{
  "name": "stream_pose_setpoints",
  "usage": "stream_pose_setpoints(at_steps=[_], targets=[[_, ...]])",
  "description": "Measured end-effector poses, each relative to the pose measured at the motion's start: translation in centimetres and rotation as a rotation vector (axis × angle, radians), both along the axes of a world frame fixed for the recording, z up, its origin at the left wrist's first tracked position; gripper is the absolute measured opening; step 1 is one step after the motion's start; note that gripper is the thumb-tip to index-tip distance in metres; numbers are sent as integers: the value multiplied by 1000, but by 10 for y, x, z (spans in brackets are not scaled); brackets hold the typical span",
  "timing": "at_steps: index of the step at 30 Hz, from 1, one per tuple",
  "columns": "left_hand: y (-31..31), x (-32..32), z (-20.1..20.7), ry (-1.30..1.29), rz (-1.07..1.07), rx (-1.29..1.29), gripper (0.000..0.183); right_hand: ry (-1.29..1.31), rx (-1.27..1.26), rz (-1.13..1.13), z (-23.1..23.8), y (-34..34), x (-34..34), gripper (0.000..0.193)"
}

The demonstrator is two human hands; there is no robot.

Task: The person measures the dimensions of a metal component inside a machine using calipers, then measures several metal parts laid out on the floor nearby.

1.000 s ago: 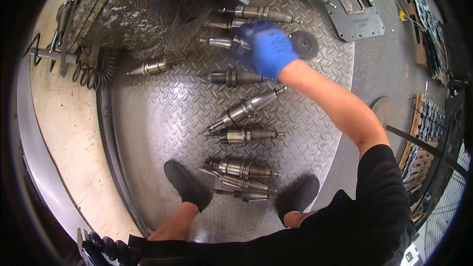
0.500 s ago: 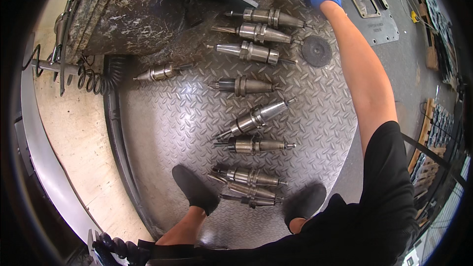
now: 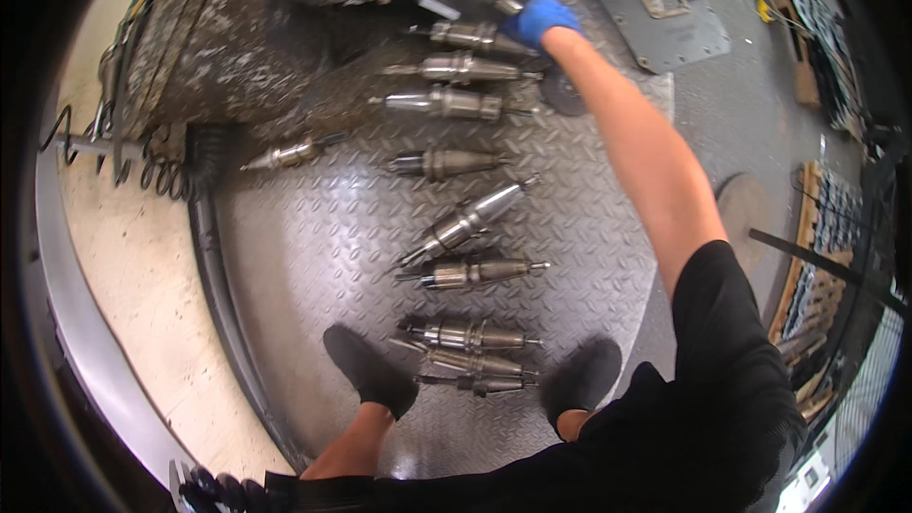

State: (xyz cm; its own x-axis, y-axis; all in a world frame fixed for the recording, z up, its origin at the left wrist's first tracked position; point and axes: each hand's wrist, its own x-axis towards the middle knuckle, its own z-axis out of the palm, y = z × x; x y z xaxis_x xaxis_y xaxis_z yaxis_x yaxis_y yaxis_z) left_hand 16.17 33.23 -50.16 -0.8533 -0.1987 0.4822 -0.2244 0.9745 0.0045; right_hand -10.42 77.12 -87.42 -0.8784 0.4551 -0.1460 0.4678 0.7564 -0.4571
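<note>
In a blue glove, my right hand (image 3: 544,17) is closed round one end of a metal tool holder (image 3: 503,0) at the far side of the plate. Just below the hand, a dark abrasive disc (image 3: 562,93) is partly covered by my wrist. A column of several tapered metal tool holders with cutters lies flat on the diamond plate (image 3: 589,218). The nearest to the hand is a blurred tool holder (image 3: 475,36), and a slanted tool holder (image 3: 470,218) rests mid-column. Apart from them, one more tool holder (image 3: 290,152) lies at the left. My left hand is out of sight.
My dark shoes (image 3: 370,370) stand on either side of the nearest tool holders. A worn machine body (image 3: 237,57) and coiled hose (image 3: 169,171) are at the left. A flat grey plate with a cut-out (image 3: 689,43) lies far right, and loaded pallets (image 3: 812,256) line the right side.
My right hand, gripping the tool holder, has come left and nearer, from beside the grey plate to the far end of the column. The view has shifted slightly.
</note>
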Motion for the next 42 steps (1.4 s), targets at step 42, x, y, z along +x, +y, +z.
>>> stream_pose_setpoints(at_steps=[42], targets=[[19, 30, 0, -82, -10, 918, 48, 135, 173, -398, 20, 170, 223, 37]])
